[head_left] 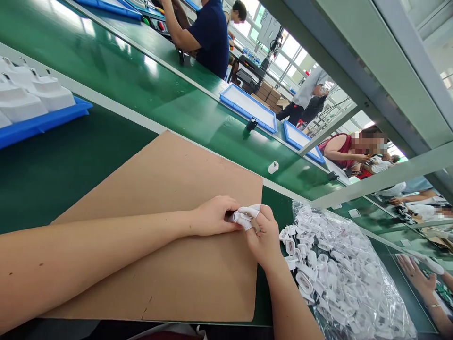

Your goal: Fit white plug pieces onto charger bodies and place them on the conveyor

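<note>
Both hands meet above the right part of the cardboard. Left hand (216, 216) and right hand (265, 236), the latter with white finger covers, close their fingers on a small pale part (231, 217). Fingers hide most of it; its long axis and pointing direction cannot be told.

Beneath: flat brown cardboard sheet (170, 274) on a dark green counter (116, 137). Just right of the right forearm, a clear plastic bag (371, 288) full of white plastic pieces. Far left, a blue tray (67, 114) bearing white housings.

Beyond: a glossy green strip (198, 123), a small white block (273, 167) on it. Overhead, grey metal beams slant across upper right; people sit opposite.
</note>
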Motion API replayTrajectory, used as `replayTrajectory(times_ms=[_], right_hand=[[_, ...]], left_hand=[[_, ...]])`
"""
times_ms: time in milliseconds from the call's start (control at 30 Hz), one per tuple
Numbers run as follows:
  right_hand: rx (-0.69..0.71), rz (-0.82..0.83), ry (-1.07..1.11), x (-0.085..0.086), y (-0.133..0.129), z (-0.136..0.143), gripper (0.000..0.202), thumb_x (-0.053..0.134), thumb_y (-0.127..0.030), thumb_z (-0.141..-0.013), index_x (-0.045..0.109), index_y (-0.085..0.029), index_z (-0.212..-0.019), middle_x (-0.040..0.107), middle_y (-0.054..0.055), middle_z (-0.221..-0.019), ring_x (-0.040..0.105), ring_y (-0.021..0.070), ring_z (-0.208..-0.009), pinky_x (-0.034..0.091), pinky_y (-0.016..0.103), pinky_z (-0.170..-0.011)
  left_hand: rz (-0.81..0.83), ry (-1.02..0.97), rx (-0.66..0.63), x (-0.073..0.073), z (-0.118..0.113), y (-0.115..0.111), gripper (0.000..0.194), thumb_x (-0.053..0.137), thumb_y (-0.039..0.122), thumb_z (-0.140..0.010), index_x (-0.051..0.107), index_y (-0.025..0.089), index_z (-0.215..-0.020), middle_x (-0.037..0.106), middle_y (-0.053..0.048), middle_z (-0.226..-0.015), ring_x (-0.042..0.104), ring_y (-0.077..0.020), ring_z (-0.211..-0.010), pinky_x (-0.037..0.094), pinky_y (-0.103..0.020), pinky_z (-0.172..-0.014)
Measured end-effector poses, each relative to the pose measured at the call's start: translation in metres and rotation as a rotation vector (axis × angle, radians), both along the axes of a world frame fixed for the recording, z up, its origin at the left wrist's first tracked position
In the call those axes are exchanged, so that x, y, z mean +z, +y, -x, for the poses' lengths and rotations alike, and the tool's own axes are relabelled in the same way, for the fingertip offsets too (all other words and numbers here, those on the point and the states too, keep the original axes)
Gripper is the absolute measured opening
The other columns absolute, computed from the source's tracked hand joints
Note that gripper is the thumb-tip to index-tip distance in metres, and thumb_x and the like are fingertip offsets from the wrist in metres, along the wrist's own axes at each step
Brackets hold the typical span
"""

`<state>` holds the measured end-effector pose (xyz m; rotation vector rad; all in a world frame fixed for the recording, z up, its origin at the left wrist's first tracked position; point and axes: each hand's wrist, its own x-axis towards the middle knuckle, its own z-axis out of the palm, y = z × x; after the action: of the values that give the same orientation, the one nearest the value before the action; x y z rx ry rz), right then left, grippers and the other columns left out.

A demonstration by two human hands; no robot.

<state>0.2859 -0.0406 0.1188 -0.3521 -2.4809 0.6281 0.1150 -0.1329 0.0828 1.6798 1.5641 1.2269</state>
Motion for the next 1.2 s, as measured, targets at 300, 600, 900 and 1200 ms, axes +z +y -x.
replayTrajectory(times_ms=[300, 600, 900, 1200], right_hand=[[0.049, -0.005, 0.058, 0.001, 0.003, -0.001, 0.023, 0.060, -0.018, -0.096, 0.073, -0.028, -0.112, 0.066, 0.005, -0.097, 0.065, 0.0191, -0.092, 0.055, 0.033, -0.079], [0.048, 0.009, 0.034, 0.001, 0.000, 0.000, 0.022, 0.059, -0.017, -0.096, 0.072, -0.027, -0.112, 0.065, 0.005, -0.098, 0.063, 0.0192, -0.093, 0.053, 0.032, -0.079], [-0.033, -0.021, -0.088, 0.006, 0.004, 0.004, 0.020, 0.056, -0.010, -0.084, 0.071, -0.022, -0.089, 0.058, 0.004, -0.083, 0.055, 0.0201, -0.082, 0.045, 0.031, -0.069], [-0.054, 0.147, -0.195, 0.014, 0.011, 0.011, 0.035, 0.055, 0.001, -0.064, 0.073, -0.022, -0.082, 0.055, 0.000, -0.078, 0.055, 0.0180, -0.077, 0.042, 0.028, -0.066]], left_hand=[[0.026, -0.003, -0.012, 0.002, 0.000, 0.000, 0.023, 0.069, 0.041, -0.083, 0.068, 0.018, -0.077, 0.063, -0.003, -0.080, 0.057, -0.0204, -0.079, 0.043, -0.032, -0.074], [-0.005, -0.007, -0.007, -0.003, 0.001, 0.001, 0.022, 0.068, 0.039, -0.083, 0.068, 0.018, -0.077, 0.064, -0.003, -0.078, 0.057, -0.0206, -0.079, 0.043, -0.032, -0.074], [0.033, -0.001, -0.010, -0.001, 0.001, 0.000, 0.025, 0.068, 0.042, -0.082, 0.068, 0.018, -0.076, 0.061, -0.003, -0.079, 0.056, -0.0203, -0.077, 0.042, -0.031, -0.071], [0.041, 0.009, -0.017, 0.002, 0.000, 0.000, 0.028, 0.067, 0.046, -0.083, 0.069, 0.019, -0.076, 0.062, -0.002, -0.076, 0.057, -0.0201, -0.077, 0.041, -0.029, -0.069]])
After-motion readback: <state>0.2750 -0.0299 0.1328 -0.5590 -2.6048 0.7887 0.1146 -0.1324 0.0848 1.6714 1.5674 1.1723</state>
